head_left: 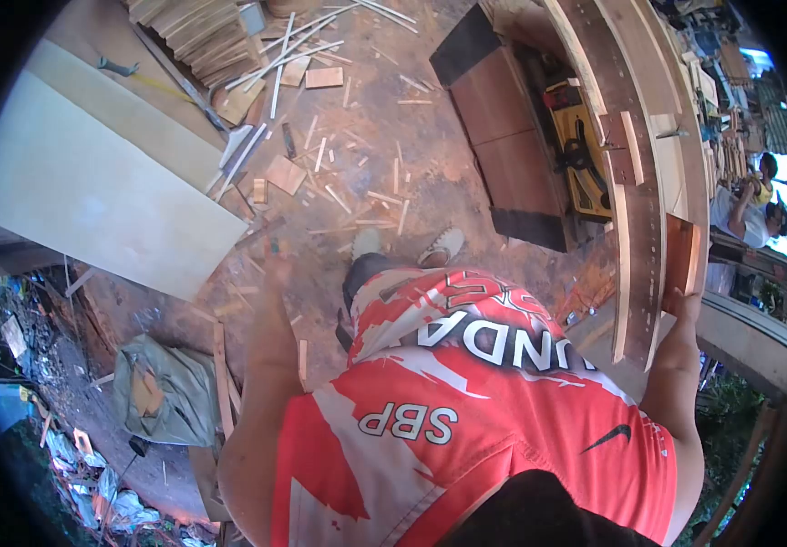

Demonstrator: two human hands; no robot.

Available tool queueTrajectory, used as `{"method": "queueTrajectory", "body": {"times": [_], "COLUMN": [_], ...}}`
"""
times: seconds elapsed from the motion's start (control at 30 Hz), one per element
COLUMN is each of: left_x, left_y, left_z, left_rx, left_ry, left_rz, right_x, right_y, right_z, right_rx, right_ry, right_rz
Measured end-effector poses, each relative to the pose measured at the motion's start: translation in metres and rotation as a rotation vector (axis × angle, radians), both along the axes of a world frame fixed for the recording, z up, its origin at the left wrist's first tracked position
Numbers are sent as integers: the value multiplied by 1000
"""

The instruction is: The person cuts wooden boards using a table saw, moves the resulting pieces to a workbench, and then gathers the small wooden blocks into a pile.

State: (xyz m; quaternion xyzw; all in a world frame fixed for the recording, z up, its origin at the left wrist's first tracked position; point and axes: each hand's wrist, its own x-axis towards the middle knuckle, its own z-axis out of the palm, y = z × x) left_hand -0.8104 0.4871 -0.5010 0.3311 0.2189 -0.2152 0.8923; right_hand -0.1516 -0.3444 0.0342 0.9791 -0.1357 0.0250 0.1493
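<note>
My left hand (277, 268) hangs low over the floor, fingers wrapped round the handle of what looks like a hammer (260, 232); its dark head points away from me. My right hand (685, 304) reaches out to the right, at the near end of a reddish-brown wooden board (680, 260). That board sits in a long wooden frame (641, 264) with pale strips along its edges. The fingers of this hand seem to rest on the board, but fisheye distortion and small size hide whether they grip it.
Offcuts and thin sticks (339, 196) litter the floor round my feet. A large pale panel (111, 173) lies to the left, a wooden cabinet (525, 173) stands ahead right with a yellow tool case (580, 150). Other people (758, 214) are at the far right.
</note>
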Motion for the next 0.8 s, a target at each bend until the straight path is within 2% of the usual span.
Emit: {"method": "queueTrajectory", "body": {"times": [0.07,0.17,0.23,0.27,0.3,0.33,0.4,0.47,0.5,0.57,0.63,0.7,0.73,0.77,0.8], "left_x": [48,103,153,166,179,195,233,263,276,308,324,349,365,385,401], "left_y": [-59,-60,-60,-54,-49,-45,-42,-27,-21,1,20,49,56,62,67], "left_z": [41,82,153,128,94,79,64,76,85,112,119,113,143,205,242], "left_rx": [1341,1429,1336,1233,1132,1147,1064,1139,1194,1164,1110,1127,1125,1312,1493], "left_ry": [294,371,247,199,153,155,293,207,121,140,171,42,51,64,77], "left_rz": [-395,-262,-160,-169,-180,-184,-223,-215,-206,-225,-252,-137,-137,-282,-433], "right_x": [0,-15,-3,7,16,22,2,-6,-6,9,22,50,64,76,88], "right_y": [2,14,0,-25,-63,-82,-30,2,16,37,34,37,40,43,71], "right_z": [-2,0,-5,-11,-20,-31,-18,-12,-11,-10,-12,-17,-10,-4,4], "right_rx": [-36,-83,-482,-468,-293,-119,175,337,381,424,223,194,252,311,568], "right_ry": [-9,-66,513,513,384,254,78,-18,-38,-32,263,229,140,54,-45], "right_rz": [-12,33,-16,-14,-20,-28,-45,-30,-30,-43,-54,-33,31,92,154]}}
